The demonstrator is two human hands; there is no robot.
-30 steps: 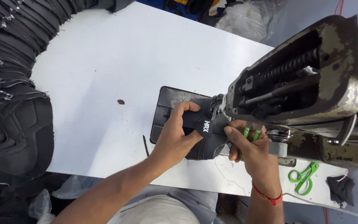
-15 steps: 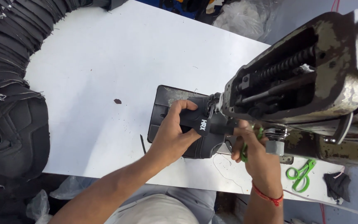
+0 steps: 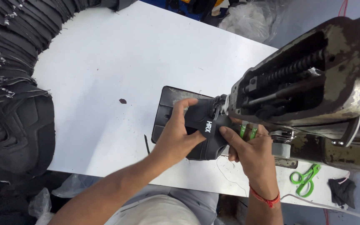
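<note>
— What does the head view show the hands doing?
— The left hand has its grip clenched on a black shoe upper; the right hand pinches the same piece from the other side.
— Where is that piece?
— On the white worktop, under the head of the worn sewing machine. Green scissors lie near; stacked black pieces sit far left.

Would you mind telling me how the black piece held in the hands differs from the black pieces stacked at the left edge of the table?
The held shoe piece is a single one, pinched by the left hand and right hand at the sewing machine; the stacked pieces lie untouched in a long overlapping row. The held one shows green trim; the stack shows none. Both are black.
</note>
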